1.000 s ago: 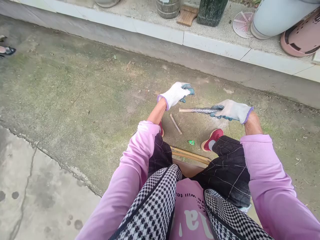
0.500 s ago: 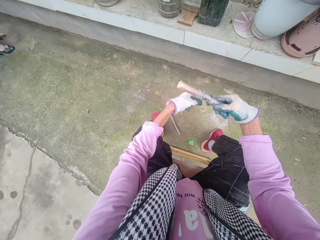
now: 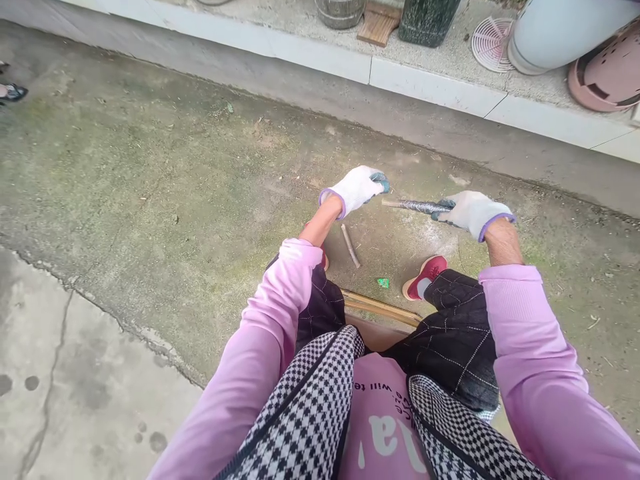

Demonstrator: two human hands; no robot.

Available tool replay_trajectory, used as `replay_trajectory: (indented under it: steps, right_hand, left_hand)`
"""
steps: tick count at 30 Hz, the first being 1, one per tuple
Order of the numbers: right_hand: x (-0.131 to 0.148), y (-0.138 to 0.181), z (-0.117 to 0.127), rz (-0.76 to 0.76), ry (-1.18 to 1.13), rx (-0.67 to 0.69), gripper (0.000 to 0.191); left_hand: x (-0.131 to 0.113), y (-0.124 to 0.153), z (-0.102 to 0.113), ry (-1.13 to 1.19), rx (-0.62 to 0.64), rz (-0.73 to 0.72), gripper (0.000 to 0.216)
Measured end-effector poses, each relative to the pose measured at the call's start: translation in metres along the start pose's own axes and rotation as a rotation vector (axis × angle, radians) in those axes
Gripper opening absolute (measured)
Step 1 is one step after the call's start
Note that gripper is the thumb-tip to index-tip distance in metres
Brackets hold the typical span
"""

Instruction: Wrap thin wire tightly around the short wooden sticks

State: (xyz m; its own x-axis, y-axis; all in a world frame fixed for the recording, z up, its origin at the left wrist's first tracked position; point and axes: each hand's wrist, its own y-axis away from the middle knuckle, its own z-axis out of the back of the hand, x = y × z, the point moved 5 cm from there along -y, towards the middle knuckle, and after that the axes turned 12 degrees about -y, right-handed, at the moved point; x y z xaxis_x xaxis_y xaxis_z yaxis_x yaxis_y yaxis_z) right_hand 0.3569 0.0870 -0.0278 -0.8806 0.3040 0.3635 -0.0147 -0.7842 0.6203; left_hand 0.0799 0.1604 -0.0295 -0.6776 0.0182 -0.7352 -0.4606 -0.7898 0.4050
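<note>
My right hand [image 3: 470,212], in a white glove with blue-green fingers, is closed around one end of a stick wound with shiny silver wire [image 3: 423,207]. The stick's bare wooden end points left, roughly level. My left hand [image 3: 359,189], gloved alike, hovers just left of and above that bare end, apart from it. Its fingers are curled together; whatever they pinch, if anything, is too small to make out. On the ground below lies another short stick [image 3: 351,246]. A small green wrapper [image 3: 383,283] rests between my shoes.
A wooden stool edge [image 3: 383,308] shows between my legs. Along the raised ledge [image 3: 430,77] stand a dark container [image 3: 427,23], a wooden block [image 3: 379,24], a pink round grille [image 3: 493,44], a white bucket [image 3: 555,33] and a pink pot [image 3: 607,77]. Another person's foot [image 3: 14,93] is at far left.
My left hand has moved left and up, away from the wound stick. My right hand has tipped the stick, bringing its bare end down and to the right.
</note>
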Motion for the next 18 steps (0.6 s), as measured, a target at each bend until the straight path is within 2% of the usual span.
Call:
replay_trajectory:
  steps: [3,5,7,9,12,15,18]
  right_hand:
    - [0.009,0.017,-0.016,0.012,-0.181,0.212,0.027]
    - [0.019,0.029,-0.022,0.064,-0.339,0.315,0.036]
    - [0.030,0.040,-0.024,0.134,-0.524,0.397,0.047]
    - [0.038,0.046,-0.021,0.167,-0.653,0.413,0.052]
    - [0.042,0.045,-0.012,0.186,-0.783,0.252,0.050]
    - [0.034,0.032,-0.001,0.186,-0.820,-0.067,0.039]
    - [0.019,0.015,0.008,0.102,-0.550,-0.317,0.033]
  left_hand:
    - [0.002,-0.003,0.005,0.042,-0.047,0.023,0.005]
    - [-0.002,-0.002,0.004,0.091,-0.047,0.030,0.003]
    - [-0.009,0.001,0.001,0.141,-0.021,0.014,0.004]
    - [-0.015,0.004,-0.005,0.156,0.032,-0.029,0.006]
    - [-0.018,0.007,-0.019,0.074,0.138,-0.040,0.013]
    - [-0.018,0.010,-0.039,0.061,0.249,0.016,0.012]
    - [-0.022,0.014,-0.052,0.135,0.325,-0.028,0.014]
